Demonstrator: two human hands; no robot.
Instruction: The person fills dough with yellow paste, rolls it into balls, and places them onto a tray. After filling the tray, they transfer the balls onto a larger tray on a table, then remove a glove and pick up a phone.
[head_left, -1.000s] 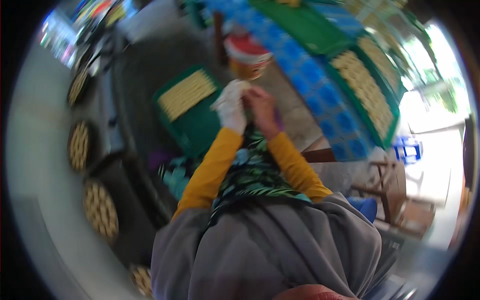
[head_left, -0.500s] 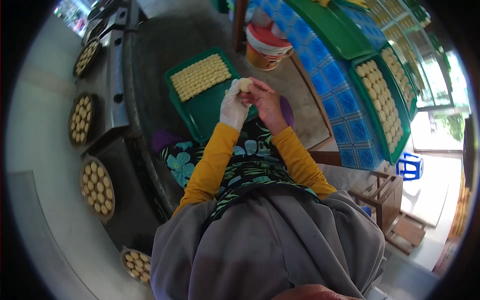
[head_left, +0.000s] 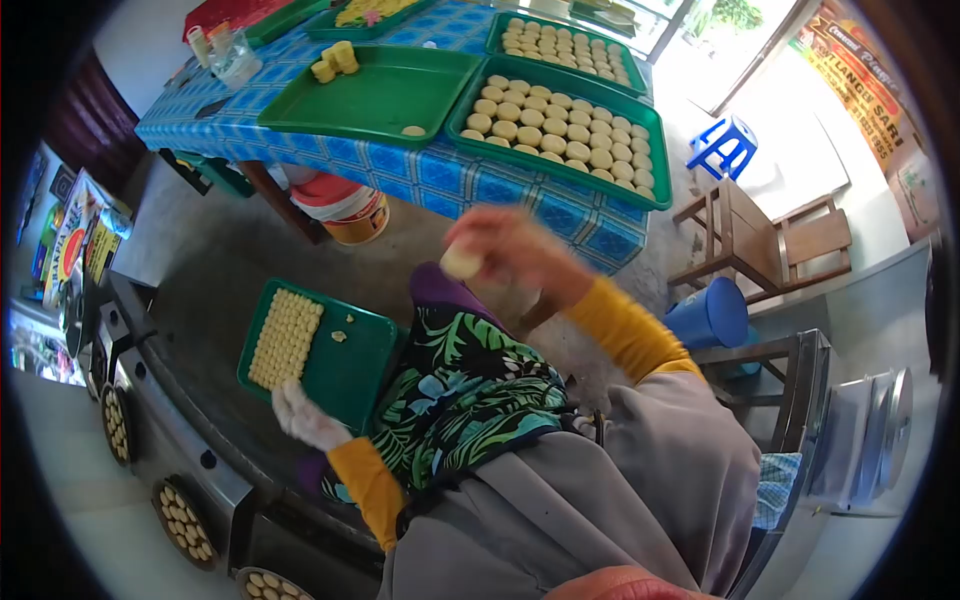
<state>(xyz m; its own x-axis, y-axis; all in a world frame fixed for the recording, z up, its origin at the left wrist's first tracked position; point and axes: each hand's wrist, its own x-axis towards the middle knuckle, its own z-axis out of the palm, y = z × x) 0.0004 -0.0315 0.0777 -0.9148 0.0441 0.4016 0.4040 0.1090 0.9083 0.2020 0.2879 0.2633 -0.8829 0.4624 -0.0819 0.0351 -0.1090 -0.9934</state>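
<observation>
My right hand [head_left: 525,252], blurred by motion, is closed on a round dough piece [head_left: 460,262] and is raised over my lap, short of the table. In a white glove, my left hand [head_left: 308,418] has its fingers stretched towards the nearest of the small dough balls [head_left: 284,335]. Those balls lie in close rows on one side of a green tray [head_left: 345,385] beside my lap. Two small dough scraps [head_left: 339,336] lie on the tray's bare part. I cannot see anything in the left fingers.
On the blue checked tablecloth [head_left: 420,180] stand a green tray of flattened rounds [head_left: 560,130], another behind it, and a tray [head_left: 360,95] with a few pieces. Round pans [head_left: 183,522] of dough line the stove at left. A bucket [head_left: 345,208] sits under the table.
My hands, together at the dough piece before, have parted. The right moved towards the table with the piece; the left dropped to the dough balls. My view has turned right.
</observation>
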